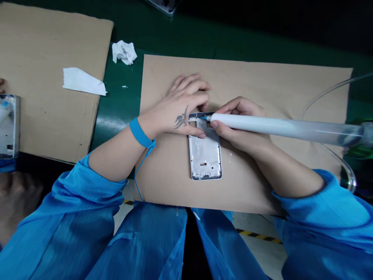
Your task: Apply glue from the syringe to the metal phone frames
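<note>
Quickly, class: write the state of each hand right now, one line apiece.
Left hand: open, fingers pressing the top of the phone frame.
Right hand: closed around the dispensing syringe.

Head camera looks steeply down (from close) at the phone frame (205,153).

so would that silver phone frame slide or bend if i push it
Likely light and slightly bendy: the phone frame is a thin shell with cutouts. Lying flat on the cardboard, it would probably slide, not tip; the left hand pressing its top end hints at that.
</note>
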{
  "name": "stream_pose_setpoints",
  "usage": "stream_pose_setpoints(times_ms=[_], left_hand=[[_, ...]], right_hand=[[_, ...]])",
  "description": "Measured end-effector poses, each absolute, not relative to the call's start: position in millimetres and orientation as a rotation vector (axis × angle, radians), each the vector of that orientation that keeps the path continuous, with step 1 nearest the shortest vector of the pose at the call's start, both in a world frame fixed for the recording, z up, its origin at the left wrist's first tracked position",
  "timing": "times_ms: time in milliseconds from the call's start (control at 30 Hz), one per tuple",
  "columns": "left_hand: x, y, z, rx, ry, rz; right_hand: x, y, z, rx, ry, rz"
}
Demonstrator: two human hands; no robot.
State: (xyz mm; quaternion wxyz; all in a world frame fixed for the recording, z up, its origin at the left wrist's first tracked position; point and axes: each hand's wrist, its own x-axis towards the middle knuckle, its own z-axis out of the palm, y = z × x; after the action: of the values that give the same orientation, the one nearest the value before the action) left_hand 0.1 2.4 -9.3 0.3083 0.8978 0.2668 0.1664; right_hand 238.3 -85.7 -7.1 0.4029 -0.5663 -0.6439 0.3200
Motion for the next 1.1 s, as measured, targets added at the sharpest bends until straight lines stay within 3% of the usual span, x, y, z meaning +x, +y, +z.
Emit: stream_pose_setpoints(times_ms=[1100], left_hand=[[-0.9, 3.1, -11.8, 2.374, 0.703, 0.433]], right_hand=[[241.3, -83.4, -7.0, -1.456, -1.568, 0.814]])
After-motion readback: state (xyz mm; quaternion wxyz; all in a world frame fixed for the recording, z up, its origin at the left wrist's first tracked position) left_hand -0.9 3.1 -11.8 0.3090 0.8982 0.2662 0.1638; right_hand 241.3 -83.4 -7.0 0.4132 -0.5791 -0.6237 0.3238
